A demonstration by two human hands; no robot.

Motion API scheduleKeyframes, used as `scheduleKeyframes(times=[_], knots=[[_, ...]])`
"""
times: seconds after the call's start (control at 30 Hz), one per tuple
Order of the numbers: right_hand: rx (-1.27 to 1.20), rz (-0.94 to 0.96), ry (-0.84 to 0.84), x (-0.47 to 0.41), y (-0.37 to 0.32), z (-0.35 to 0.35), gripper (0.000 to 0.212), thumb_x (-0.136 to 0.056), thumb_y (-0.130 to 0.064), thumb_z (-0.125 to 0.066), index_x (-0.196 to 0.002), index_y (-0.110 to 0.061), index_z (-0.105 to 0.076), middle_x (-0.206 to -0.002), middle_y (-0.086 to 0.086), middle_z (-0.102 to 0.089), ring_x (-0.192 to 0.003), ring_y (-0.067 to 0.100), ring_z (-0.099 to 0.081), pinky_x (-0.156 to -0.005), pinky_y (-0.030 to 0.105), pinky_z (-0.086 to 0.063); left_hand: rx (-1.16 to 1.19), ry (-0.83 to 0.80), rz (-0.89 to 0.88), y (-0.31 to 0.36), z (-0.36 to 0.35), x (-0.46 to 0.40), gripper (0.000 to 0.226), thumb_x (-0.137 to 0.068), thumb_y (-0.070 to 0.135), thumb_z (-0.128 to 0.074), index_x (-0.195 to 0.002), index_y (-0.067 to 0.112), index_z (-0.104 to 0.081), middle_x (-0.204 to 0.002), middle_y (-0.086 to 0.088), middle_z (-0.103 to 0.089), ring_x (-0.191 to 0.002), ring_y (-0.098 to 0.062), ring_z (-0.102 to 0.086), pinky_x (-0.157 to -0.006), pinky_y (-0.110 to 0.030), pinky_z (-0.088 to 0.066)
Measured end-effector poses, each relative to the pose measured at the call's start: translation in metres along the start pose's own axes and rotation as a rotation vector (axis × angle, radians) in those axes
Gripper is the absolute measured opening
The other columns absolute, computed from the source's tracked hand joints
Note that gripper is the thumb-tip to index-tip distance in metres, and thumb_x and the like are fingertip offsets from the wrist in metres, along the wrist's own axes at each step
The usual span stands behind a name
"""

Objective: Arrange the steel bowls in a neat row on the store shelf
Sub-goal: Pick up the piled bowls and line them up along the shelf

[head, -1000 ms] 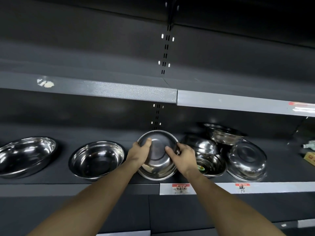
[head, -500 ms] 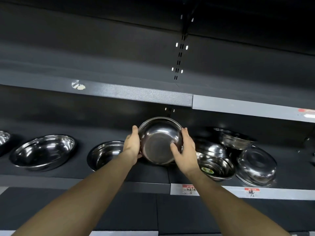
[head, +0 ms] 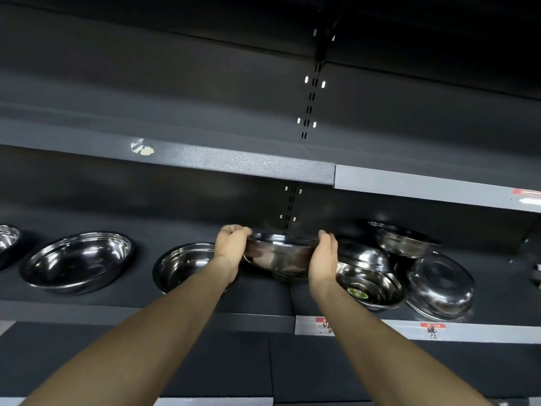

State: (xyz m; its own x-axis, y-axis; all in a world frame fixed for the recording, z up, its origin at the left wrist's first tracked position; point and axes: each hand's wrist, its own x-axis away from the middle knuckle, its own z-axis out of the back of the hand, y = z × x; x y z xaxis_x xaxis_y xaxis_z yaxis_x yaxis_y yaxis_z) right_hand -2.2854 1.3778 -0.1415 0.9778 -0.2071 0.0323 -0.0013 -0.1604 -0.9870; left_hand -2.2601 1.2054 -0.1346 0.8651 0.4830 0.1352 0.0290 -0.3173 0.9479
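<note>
Both hands clamp one steel bowl (head: 281, 254) by its rim from opposite sides: the left hand (head: 231, 244) has its fingers curled over the left edge, and the right hand (head: 323, 259) presses its palm and fingers against the right edge. This held bowl sits mouth-up and nearly level, its dark rim facing the camera, at the middle of the shelf (head: 254, 316) and low over the dark shelf surface; whether its base touches the shelf cannot be told, as the underside is in shadow.

To the left, three more bowls stand open side up in a line along the same shelf. The nearest bowl (head: 184, 266) lies just beside the left wrist and is partly covered by it. A larger bowl (head: 77, 260) stands farther left, and only an edge of another bowl (head: 7, 240) shows at the frame's left border.

To the right, a loose cluster remains. A bowl with a sticker (head: 369, 285) inside it sits tilted just beside the right hand, with an overturned bowl (head: 364, 254) lying behind it. A tilted bowl (head: 402, 238) rests higher at the back, and another upside-down bowl (head: 439, 285) leans at the right end. Two red and white price tags (head: 433, 329) are fixed to the shelf's front strip below this cluster.
</note>
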Motion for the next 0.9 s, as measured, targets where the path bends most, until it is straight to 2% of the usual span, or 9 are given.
scheduleKeyframes(times=[0.1, 0.2, 0.27, 0.33, 0.37, 0.53, 0.8, 0.9], knots=[[0.074, -0.123, -0.052, -0.007, 0.003, 0.001, 0.070, -0.080, -0.032, -0.050, -0.148, -0.019, -0.036, -0.142, 0.004, -0.050, -0.130, 0.028, -0.048, -0.113, 0.045, -0.036, -0.103, -0.017, -0.131, -0.004, 0.002, -0.001, 0.024, -0.084, 0.002, -0.061, -0.099, 0.020, -0.061, -0.096, -0.004, -0.065, -0.079, -0.014, -0.061, -0.074, -0.022, -0.048], [0.261, -0.093, -0.091, -0.009, 0.005, 0.004, 0.047, -0.083, -0.021, -0.056, -0.130, -0.016, -0.055, -0.118, 0.005, -0.066, -0.112, 0.027, -0.061, -0.104, 0.046, -0.047, -0.229, -0.034, -0.214, -0.006, 0.011, -0.004, 0.030, -0.086, 0.008, -0.063, -0.111, 0.023, -0.060, -0.095, 0.004, -0.065, -0.080, -0.006, -0.061, -0.065, -0.012, -0.046], [0.351, -0.068, -0.096, -0.008, 0.006, 0.005, 0.044, -0.081, -0.020, -0.056, -0.125, -0.015, -0.058, -0.113, 0.007, -0.069, -0.109, 0.028, -0.064, -0.099, 0.045, -0.051, -0.312, -0.046, -0.236, -0.006, 0.018, -0.007, 0.034, -0.087, 0.016, -0.065, -0.120, 0.020, -0.058, -0.102, 0.004, -0.066, -0.092, -0.009, -0.063, -0.082, -0.019, -0.049], [0.354, -0.065, -0.077, -0.008, 0.004, 0.006, 0.051, -0.079, -0.019, -0.052, -0.130, -0.018, -0.056, -0.118, 0.006, -0.068, -0.112, 0.028, -0.063, -0.100, 0.045, -0.051, -0.376, -0.057, -0.223, -0.003, 0.024, -0.008, 0.041, -0.090, 0.026, -0.065, -0.128, 0.017, -0.054, -0.119, 0.001, -0.063, -0.111, -0.014, -0.060, -0.104, -0.029, -0.044], [0.338, -0.063, -0.066, -0.007, 0.003, 0.005, 0.054, -0.079, -0.018, -0.050, -0.133, -0.019, -0.054, -0.120, 0.006, -0.067, -0.113, 0.028, -0.062, -0.100, 0.046, -0.051, -0.409, -0.051, -0.214, -0.001, 0.028, -0.008, 0.044, -0.091, 0.031, -0.064, -0.131, 0.016, -0.053, -0.125, -0.001, -0.062, -0.116, -0.016, -0.058, -0.109, -0.031, -0.040], [0.308, -0.029, -0.045, -0.007, 0.003, -0.009, 0.055, -0.086, -0.019, -0.051, -0.142, -0.018, -0.048, -0.129, 0.007, -0.063, -0.120, 0.028, -0.058, -0.105, 0.043, -0.047, -0.609, 0.018, -0.244, 0.019, 0.054, -0.011, 0.050, -0.092, 0.045, -0.055, -0.136, 0.023, -0.050, -0.133, -0.001, -0.059, -0.123, -0.021, -0.054, -0.106, -0.030, -0.037], [0.384, 0.011, -0.086, 0.004, 0.007, -0.047, 0.064, -0.091, -0.016, -0.047, -0.153, -0.018, -0.030, -0.146, 0.008, -0.050, -0.133, 0.028, -0.047, -0.114, 0.032, -0.034, -0.991, 0.269, -0.258, 0.051, 0.152, -0.017, 0.055, -0.094, 0.045, -0.051, -0.143, 0.021, -0.044, -0.143, -0.012, -0.048, -0.127, -0.033, -0.049, -0.107, -0.040, -0.039], [0.396, 0.020, -0.122, 0.009, 0.012, -0.065, 0.064, -0.091, -0.015, -0.047, -0.153, -0.019, -0.030, -0.147, 0.008, -0.048, -0.134, 0.028, -0.046, -0.111, 0.030, -0.033, -1.121, 0.274, -0.225, 0.056, 0.181, -0.012, 0.057, -0.093, 0.049, -0.051, -0.144, 0.024, -0.042, -0.144, -0.012, -0.045, -0.129, -0.034, -0.047, -0.108, -0.042, -0.039]])
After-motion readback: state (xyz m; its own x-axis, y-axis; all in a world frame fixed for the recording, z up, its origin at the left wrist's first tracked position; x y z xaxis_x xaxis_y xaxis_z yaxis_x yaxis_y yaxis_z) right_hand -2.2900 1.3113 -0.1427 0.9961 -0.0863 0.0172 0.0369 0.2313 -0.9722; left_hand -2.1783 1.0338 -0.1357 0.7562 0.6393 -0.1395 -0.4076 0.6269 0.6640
